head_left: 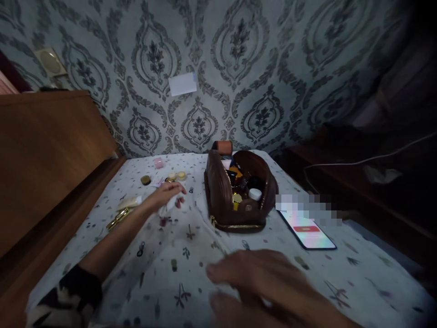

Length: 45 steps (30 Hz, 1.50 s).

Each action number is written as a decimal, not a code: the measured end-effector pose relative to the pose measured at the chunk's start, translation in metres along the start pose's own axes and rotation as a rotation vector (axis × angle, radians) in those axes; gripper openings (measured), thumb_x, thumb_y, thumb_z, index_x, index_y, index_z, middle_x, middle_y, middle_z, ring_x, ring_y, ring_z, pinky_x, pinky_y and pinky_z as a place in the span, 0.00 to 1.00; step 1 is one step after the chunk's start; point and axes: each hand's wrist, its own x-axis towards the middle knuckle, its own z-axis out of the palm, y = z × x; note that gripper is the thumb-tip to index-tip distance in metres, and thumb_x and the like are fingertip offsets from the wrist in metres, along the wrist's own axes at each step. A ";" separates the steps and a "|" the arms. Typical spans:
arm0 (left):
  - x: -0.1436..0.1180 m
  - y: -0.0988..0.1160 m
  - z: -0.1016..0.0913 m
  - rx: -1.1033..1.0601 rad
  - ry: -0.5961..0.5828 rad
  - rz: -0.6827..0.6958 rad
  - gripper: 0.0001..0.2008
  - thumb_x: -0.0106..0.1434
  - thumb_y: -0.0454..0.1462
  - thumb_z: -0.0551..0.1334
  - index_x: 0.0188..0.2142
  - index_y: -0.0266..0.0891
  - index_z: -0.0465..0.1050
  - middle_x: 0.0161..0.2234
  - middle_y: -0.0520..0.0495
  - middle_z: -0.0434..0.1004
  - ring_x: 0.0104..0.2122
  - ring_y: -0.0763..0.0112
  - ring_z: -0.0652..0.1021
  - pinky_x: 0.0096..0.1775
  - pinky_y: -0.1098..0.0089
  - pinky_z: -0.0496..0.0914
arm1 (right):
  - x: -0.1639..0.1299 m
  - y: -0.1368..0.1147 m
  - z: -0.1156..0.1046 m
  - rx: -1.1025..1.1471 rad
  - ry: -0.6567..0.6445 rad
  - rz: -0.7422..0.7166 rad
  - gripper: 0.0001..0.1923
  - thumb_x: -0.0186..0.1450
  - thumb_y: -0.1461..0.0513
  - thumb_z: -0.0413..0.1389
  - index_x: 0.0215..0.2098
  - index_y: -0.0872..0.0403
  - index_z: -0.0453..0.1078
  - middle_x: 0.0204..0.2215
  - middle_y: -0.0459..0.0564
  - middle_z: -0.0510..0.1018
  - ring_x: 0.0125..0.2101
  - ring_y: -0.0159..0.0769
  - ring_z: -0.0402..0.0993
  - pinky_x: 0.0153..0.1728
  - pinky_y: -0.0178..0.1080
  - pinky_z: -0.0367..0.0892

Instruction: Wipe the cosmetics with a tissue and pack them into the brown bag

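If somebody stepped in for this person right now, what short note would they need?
Left hand: closed around a small white thing, too blurred to identify, on the patterned sheet.
Right hand: open, blurred, low over the sheet, holding nothing visible.
Brown pouch: open, with small jars inside.
Small pots, a tube and a gold tool lie out by the left hand.
Phone: lit, right of the pouch.

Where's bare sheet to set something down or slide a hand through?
Free: sheet between left hand, brown bag and blurred right hand; also the near-right corner beyond the phone. Crowded: small jars behind the left hand, gold tool and tube by the wooden board.
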 end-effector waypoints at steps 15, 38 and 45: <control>0.169 -0.065 -0.106 0.843 0.377 -0.123 0.26 0.58 0.35 0.61 0.57 0.40 0.66 0.59 0.32 0.65 0.55 0.45 0.71 0.51 0.54 0.66 | 0.007 0.114 0.140 0.976 -0.025 0.799 0.13 0.62 0.52 0.58 0.32 0.55 0.69 0.23 0.44 0.72 0.19 0.26 0.67 0.19 0.28 0.61; -0.045 0.006 0.027 -0.210 -0.018 0.355 0.28 0.53 0.44 0.71 0.52 0.40 0.70 0.52 0.43 0.74 0.53 0.57 0.73 0.55 0.63 0.66 | 0.017 0.124 0.142 1.172 0.238 0.745 0.45 0.47 0.57 0.71 0.59 0.47 0.58 0.58 0.55 0.64 0.43 0.38 0.74 0.32 0.35 0.75; -0.077 -0.001 0.028 -0.127 -0.115 0.309 0.37 0.52 0.42 0.72 0.60 0.45 0.63 0.62 0.41 0.64 0.57 0.55 0.70 0.53 0.61 0.67 | 0.008 0.115 0.143 1.076 0.241 0.785 0.39 0.44 0.59 0.71 0.52 0.53 0.67 0.44 0.50 0.76 0.40 0.37 0.74 0.35 0.34 0.71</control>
